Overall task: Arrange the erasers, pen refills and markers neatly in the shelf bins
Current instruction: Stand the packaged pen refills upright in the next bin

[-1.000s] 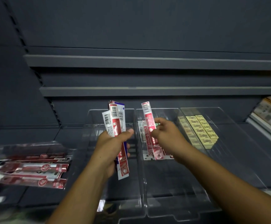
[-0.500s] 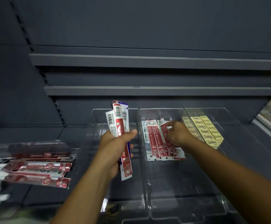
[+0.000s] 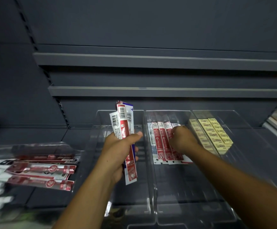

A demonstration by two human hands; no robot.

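Both forearms come in from the bottom edge. Left hand is raised over the left bin, thumb across the front and fingers wrapped behind, clamping a bundle of refill packs upright (barcode ends up, slight fan). Right arm reaches further in; right hand is knuckles-up in the middle bin, fingers curled down onto the right end of the row of refill packs lying flat side by side at the back. Can't tell if it pinches a pack or just presses. Loose red packs lie far left. Erasers sit stacked in the right bin. Grey shelf rails sit behind.
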